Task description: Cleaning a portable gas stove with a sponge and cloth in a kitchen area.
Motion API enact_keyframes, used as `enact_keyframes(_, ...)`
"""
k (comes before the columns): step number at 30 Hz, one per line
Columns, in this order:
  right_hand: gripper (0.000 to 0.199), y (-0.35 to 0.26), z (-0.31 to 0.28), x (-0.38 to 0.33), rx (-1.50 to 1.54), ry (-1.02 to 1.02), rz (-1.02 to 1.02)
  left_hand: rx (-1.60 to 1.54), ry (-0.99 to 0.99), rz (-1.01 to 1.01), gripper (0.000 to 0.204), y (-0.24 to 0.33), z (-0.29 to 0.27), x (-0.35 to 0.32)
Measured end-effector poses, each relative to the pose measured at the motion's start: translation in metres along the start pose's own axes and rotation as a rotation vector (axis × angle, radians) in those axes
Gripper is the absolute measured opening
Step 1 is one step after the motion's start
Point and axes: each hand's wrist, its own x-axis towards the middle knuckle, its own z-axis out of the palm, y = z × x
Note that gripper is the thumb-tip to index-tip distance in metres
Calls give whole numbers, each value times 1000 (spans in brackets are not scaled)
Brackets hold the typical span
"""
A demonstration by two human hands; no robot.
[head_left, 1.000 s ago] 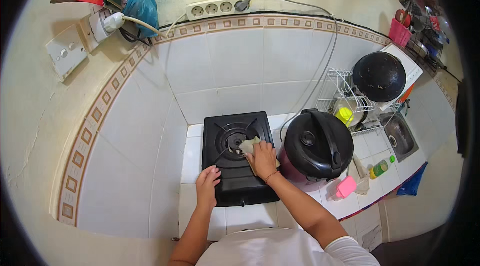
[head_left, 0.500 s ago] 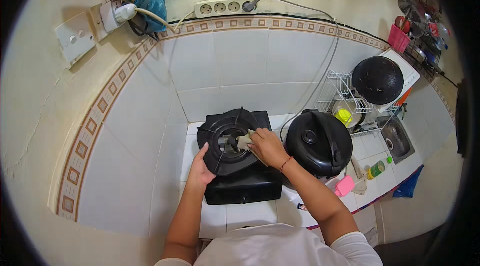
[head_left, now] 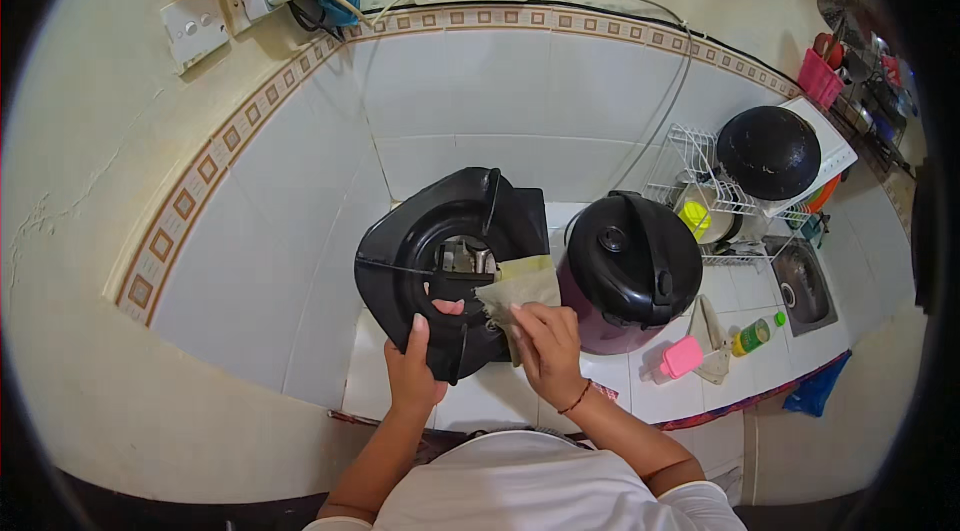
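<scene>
left of the rice cooker, the left hand clasps a tilted black stove top, fingertips showing through its middle; nearer the cooker, the right hand pinches a beige cloth

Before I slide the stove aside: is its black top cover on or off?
Off: the left hand holds the black top cover tilted, fingers showing through its round opening.
</scene>
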Motion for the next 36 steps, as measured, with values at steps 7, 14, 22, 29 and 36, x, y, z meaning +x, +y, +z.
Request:
enact_keyframes(7, 51, 23, -14, -18, 305, 59, 293, 101, -1, 202, 31, -6, 24, -40)
enact_keyframes(14, 36, 2, -63, -48, 551, 27, 314, 49, 192, 283, 30, -27, 50, -73)
enact_keyframes(22, 37, 24, -86, -52, 270, -147, 92, 162, 153, 344, 35, -50, 88, -126)
enact_keyframes(29, 34, -8, -125, -82, 610, -311, 68, 143, 201, 411, 41, -59, 98, -167)
enact_keyframes(36, 32, -33, -143, -104, 813, -321, 106, 224, 261, 526, 44, -56, 110, -204)
